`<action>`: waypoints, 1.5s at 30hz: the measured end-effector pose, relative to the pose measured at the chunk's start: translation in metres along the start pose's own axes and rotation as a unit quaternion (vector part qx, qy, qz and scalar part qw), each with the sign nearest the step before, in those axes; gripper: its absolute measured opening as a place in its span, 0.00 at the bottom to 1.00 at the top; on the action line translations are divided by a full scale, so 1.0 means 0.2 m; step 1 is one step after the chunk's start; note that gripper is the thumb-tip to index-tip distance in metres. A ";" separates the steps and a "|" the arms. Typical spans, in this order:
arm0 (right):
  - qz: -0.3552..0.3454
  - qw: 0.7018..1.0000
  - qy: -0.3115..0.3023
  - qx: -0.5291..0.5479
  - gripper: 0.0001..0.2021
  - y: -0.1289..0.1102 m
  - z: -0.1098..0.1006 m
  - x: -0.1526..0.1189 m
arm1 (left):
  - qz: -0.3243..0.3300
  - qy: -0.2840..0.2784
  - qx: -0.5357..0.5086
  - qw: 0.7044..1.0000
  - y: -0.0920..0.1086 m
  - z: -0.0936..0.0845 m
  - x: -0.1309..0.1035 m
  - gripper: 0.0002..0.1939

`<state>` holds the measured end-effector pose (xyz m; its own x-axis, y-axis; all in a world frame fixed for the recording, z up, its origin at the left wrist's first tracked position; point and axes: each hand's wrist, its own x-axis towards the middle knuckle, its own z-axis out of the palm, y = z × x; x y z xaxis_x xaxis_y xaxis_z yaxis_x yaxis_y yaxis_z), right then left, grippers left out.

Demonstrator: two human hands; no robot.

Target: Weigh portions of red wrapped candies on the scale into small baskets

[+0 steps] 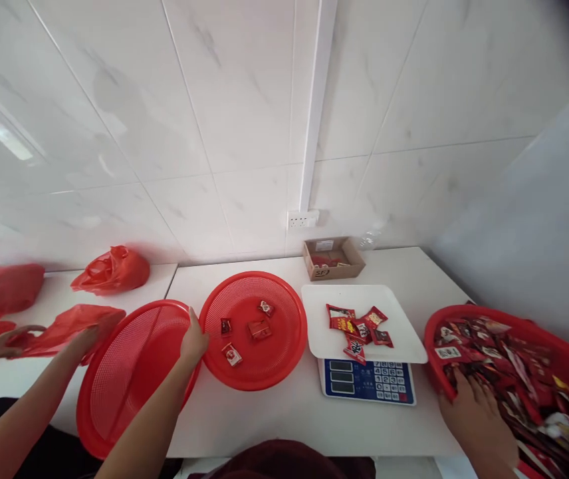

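My left hand (193,342) is closed on the right rim of an empty-looking red plastic basket (137,379), which is tilted. Beside it, a round red basket (253,364) lies flat with several small red snack packets (259,329) inside. My right hand (476,416) rests over the near left side of a large red basket (437,316) heaped with packets (518,366); its fingers are stretched out and partly apart on them. Between the baskets, a digital scale (367,382) carries a white tray (394,309) with several red packets (359,326).
An open cardboard box (334,271) holding red packets stands behind the scale. At left, a co-worker's hands (85,340) handle a red plastic bag (65,326). More red bags (115,271) sit near the tiled wall (244,133), which has a socket (303,219).
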<state>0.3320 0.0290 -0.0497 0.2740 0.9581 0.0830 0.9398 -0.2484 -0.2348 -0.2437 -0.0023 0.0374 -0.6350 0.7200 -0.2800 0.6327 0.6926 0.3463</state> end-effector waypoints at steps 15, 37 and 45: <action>-0.001 0.999 -0.033 -0.012 0.32 0.00 -0.01 0.00 | 0.234 -0.061 0.284 0.928 -0.19 -0.18 0.10 0.34; -0.158 0.976 0.128 0.074 0.24 -0.07 -0.06 -0.04 | 0.391 -0.007 0.130 0.911 0.30 0.29 -0.27 0.20; -0.288 0.957 0.000 0.040 0.30 -0.58 -0.01 0.02 | 0.314 0.015 0.093 0.945 0.43 0.47 -0.50 0.24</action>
<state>0.2241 0.0608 -0.0206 -0.2848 0.9326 0.2216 0.9163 0.3327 -0.2227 -0.0836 -0.0113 0.0101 -0.1196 0.9918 -0.0447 0.9542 0.1272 0.2709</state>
